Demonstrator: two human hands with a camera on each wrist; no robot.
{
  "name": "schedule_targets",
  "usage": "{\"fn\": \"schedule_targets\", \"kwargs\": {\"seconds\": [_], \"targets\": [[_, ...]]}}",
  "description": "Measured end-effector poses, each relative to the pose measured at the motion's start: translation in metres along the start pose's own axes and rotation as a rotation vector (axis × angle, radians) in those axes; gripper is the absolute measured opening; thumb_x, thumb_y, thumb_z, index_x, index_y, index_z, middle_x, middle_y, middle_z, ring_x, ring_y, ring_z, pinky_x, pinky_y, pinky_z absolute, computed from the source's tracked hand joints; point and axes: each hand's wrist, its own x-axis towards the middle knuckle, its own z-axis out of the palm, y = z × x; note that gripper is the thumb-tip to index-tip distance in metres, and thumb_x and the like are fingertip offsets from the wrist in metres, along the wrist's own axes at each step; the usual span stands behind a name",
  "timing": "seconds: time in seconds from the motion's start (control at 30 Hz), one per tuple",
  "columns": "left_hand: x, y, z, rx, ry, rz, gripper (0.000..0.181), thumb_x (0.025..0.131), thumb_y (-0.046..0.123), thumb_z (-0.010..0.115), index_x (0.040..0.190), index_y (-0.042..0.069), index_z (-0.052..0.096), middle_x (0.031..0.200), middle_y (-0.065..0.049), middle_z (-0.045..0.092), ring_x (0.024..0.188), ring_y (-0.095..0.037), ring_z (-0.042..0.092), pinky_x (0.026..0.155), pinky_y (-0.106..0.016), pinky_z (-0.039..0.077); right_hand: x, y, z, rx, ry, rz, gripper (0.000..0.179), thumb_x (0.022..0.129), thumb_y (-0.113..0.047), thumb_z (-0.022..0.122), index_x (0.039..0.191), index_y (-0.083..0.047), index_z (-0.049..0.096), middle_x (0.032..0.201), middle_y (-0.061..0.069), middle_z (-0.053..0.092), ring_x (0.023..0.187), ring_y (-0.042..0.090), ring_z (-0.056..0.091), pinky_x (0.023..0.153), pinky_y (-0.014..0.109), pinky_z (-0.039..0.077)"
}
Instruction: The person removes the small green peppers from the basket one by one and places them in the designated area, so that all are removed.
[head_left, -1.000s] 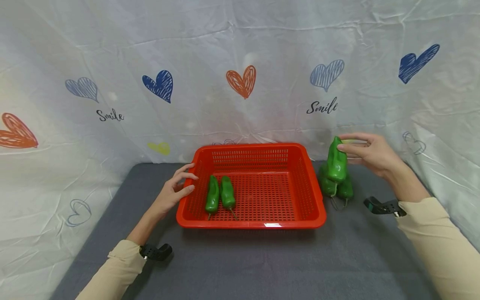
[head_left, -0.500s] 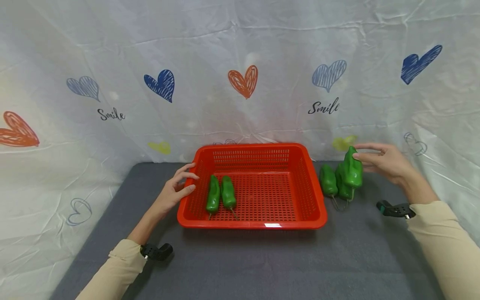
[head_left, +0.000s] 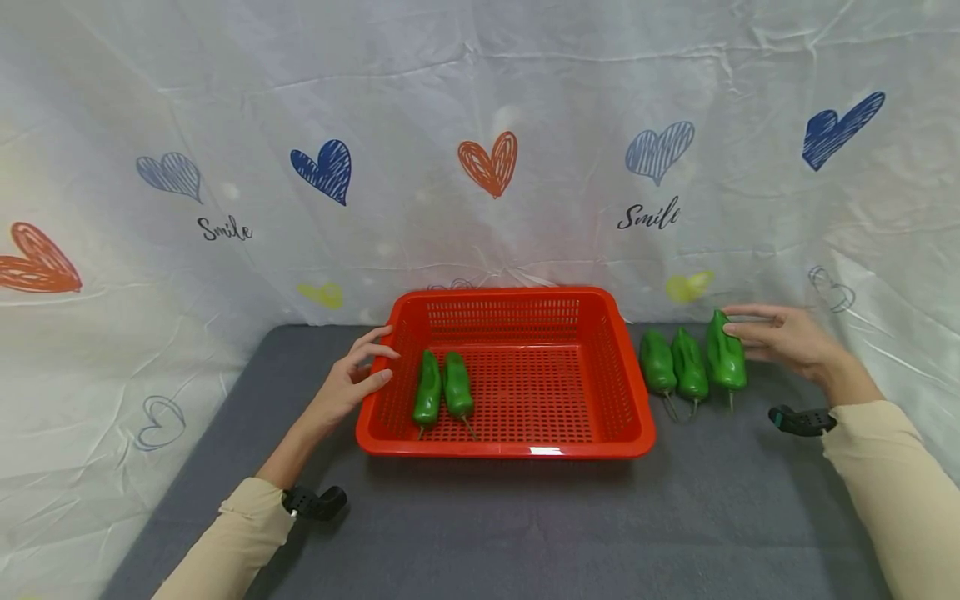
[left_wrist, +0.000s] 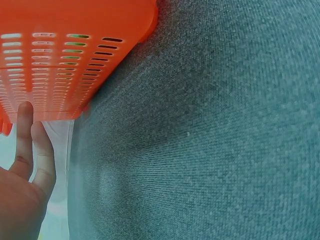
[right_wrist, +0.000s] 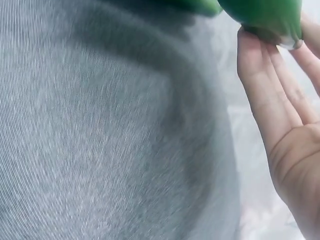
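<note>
Green pepper (head_left: 727, 363) is pinched by the right hand (head_left: 797, 340); likely placing, so release comes next. Left hand (head_left: 347, 385), relaxed, touches the basket (head_left: 480, 449).

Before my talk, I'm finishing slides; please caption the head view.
Right hand pinching one green pepper beside two others; left hand at the rim of a red basket holding two more.

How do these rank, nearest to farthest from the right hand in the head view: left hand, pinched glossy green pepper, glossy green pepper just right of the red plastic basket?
From the right hand:
1. Pinched glossy green pepper: in its grip.
2. Glossy green pepper: just right of the red plastic basket.
3. Left hand: at the basket's left rim.
</note>
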Motion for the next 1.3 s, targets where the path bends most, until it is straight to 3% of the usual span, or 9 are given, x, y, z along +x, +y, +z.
{"fn": "schedule_targets", "kwargs": {"seconds": [0.4,0.63,0.97,1.3], "targets": [[0.001,0.000,0.000,0.002,0.002,-0.008,0.024,0.099,-0.001,0.062,0.123,-0.003,0.062,0.159,-0.010,0.031,0.121,-0.034,0.052,0.081,-0.030,0.050,0.006,0.026,-0.009,0.033,-0.028,0.039,0.035,0.103,-0.005,0.060,0.135,-0.020,0.066,0.116,-0.018,0.066,0.099,0.011,0.068,0.080,0.033,0.056],[0.001,0.000,0.000,-0.007,-0.003,-0.004,0.024,0.100,-0.002,0.061,0.123,-0.003,0.062,0.160,-0.011,0.030,0.122,-0.034,0.051,0.081,-0.030,0.051,0.007,0.033,-0.007,-0.023,-0.023,0.068,0.045,0.103,-0.014,0.064,0.147,-0.011,0.054,0.116,-0.022,0.064,0.101,0.007,0.067,0.082,0.033,0.056],[0.001,-0.001,-0.001,-0.003,0.006,-0.015,0.024,0.100,0.000,0.062,0.123,-0.002,0.062,0.160,-0.009,0.031,0.119,-0.039,0.052,0.082,-0.030,0.051,0.004,0.035,0.000,-0.055,0.030,0.002,0.046,0.098,-0.011,0.070,0.141,0.003,0.057,0.111,-0.017,0.069,0.098,0.007,0.068,0.078,0.035,0.057],[0.000,0.000,0.000,-0.007,-0.002,-0.011,0.024,0.099,-0.001,0.062,0.123,-0.003,0.061,0.160,-0.011,0.030,0.116,-0.037,0.054,0.082,-0.030,0.051,0.002,0.035,0.002,-0.134,0.065,-0.042,0.059,0.098,-0.015,0.071,0.141,0.017,0.047,0.111,-0.019,0.067,0.098,0.004,0.067,0.079,0.033,0.057]]}}
